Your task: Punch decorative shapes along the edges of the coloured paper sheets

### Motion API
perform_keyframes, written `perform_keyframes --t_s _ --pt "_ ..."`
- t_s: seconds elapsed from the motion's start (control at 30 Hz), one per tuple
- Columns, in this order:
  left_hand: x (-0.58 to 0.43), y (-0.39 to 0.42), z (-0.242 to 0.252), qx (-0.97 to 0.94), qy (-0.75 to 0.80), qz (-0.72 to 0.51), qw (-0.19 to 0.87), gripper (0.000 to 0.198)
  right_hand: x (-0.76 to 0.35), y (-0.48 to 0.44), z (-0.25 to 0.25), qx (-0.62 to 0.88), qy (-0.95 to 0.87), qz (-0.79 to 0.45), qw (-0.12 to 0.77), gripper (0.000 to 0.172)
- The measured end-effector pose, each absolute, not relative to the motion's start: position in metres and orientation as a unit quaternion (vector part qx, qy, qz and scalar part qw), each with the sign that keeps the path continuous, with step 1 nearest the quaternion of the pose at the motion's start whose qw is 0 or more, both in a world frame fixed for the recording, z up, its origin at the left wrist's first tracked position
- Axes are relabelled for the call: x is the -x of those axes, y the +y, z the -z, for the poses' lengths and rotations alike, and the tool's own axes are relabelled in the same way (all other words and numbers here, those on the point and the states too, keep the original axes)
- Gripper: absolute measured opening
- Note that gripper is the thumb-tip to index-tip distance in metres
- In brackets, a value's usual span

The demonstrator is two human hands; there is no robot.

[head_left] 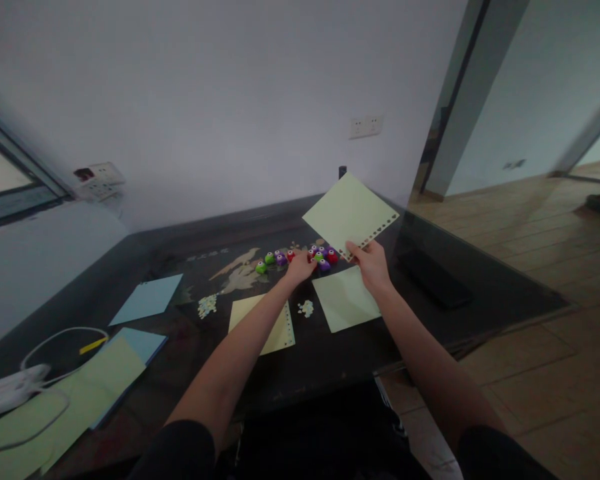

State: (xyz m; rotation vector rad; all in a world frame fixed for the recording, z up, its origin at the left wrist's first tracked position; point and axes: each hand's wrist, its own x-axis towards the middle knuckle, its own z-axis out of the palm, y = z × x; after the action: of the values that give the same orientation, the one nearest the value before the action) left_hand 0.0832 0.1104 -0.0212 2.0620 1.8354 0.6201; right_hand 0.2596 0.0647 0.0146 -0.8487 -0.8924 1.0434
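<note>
My right hand (373,263) grips a pale yellow-green sheet of paper (351,210) by its lower corner, tilted above the table. A row of punched holes runs along the sheet's lower right edge. My left hand (301,268) is among small red, green and purple craft punches (323,265), its fingers apart and partly hidden. A green punch (261,267) stands left of it. Under my left forearm lies a yellow punched sheet (275,327); below my right hand lies a pale green sheet (347,300). Small piles of paper bits (306,308) lie beside these sheets.
The dark table (330,363) meets a wall at the back. On its left are a blue sheet (147,298), stacked yellow-green paper (100,380) and a white power strip (13,392) with its cord. A dark flat object (435,278) lies at the right.
</note>
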Motion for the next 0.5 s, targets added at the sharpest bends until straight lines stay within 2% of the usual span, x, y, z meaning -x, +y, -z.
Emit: perform_keyframes --t_s 0.2,0.33,0.4,0.5 --pt "-0.083 0.112 0.028 -0.718 0.632 -0.244 0.159 0.023 -0.261 0.066 -0.014 0.397 -0.412 -0.468 0.673 0.037" --pt "-0.062 0.102 0.03 -0.714 0.596 -0.333 0.156 0.026 -0.259 0.064 -0.013 0.386 -0.41 -0.494 0.662 0.037" --pt "-0.048 0.093 0.027 -0.69 0.577 -0.396 0.186 0.023 -0.257 0.063 -0.012 0.384 -0.427 -0.516 0.636 0.035" --pt "-0.028 0.081 0.015 -0.611 0.554 -0.478 0.303 0.027 -0.255 0.062 -0.007 0.389 -0.472 -0.557 0.562 0.031"
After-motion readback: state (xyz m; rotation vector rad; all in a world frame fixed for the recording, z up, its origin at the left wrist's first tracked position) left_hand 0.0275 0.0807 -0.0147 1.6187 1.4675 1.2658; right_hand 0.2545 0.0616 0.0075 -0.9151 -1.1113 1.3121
